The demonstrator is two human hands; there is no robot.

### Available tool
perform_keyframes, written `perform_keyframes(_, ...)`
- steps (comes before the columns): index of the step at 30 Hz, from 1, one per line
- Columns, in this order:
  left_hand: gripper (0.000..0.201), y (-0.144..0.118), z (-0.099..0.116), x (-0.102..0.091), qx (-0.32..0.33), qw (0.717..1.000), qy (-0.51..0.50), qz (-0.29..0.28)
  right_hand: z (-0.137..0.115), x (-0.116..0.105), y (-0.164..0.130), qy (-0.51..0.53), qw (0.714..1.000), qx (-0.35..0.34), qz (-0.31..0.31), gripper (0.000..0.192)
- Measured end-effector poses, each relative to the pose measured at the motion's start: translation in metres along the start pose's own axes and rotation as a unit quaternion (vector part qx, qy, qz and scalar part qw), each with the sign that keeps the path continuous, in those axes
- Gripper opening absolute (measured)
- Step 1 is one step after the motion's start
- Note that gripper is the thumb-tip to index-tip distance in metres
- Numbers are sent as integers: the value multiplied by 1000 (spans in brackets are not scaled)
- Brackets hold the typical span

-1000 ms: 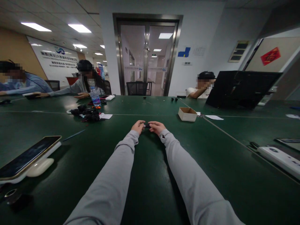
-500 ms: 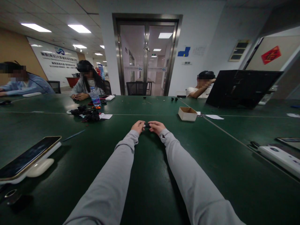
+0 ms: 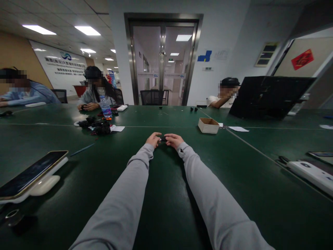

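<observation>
Both arms stretch forward over the green table (image 3: 166, 194) in grey sleeves. Between my fingertips is a small dark piece with a silvery end (image 3: 163, 139), too small to name. My left hand (image 3: 153, 139) is closed on its silvery side, the forefinger lifted a little above it. From the other side my right hand (image 3: 173, 140) pinches the dark part with thumb and fingers. The hands are close together, a short gap apart, just above the table top. Fingers cover most of the piece.
An open cardboard box (image 3: 208, 126) stands right of my hands. Left lie a heap of black items (image 3: 97, 126), a water bottle (image 3: 105, 107) and a phone (image 3: 33, 172). A power strip (image 3: 312, 173) and a black monitor (image 3: 270, 97) are right. Several people sit around.
My left forefinger has lifted and straightened a little. The small piece stays between both hands, which have hardly moved.
</observation>
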State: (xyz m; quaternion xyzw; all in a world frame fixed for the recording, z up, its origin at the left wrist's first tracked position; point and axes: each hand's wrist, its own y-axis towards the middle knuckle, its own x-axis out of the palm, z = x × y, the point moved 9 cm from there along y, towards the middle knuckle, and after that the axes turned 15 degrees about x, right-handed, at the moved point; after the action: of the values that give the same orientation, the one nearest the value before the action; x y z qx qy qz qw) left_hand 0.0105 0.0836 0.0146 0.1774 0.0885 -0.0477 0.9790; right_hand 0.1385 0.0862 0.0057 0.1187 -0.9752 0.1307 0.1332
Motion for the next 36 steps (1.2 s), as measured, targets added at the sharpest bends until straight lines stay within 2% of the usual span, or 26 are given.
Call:
perform_keyframes(7, 28, -1, 0, 2, -13, 1000, -10, -13, -1, 1, 0, -5, 1000, -1, -3, 15)
perform_keyframes(13, 28, 1, 1, 6, 11, 999, -17, -40, 0, 0, 1, -4, 1000, 1, -4, 16)
perform_keyframes(24, 28, 0, 3, 2, 19, 1000, -3, -11, 0, 0, 0, 0, 1000, 0, -11, 15)
perform_keyframes(36, 25, -1, 6, 2, 18, 1000, 14, -13, -1, 0, -1, 1, 1000, 5, 3, 15)
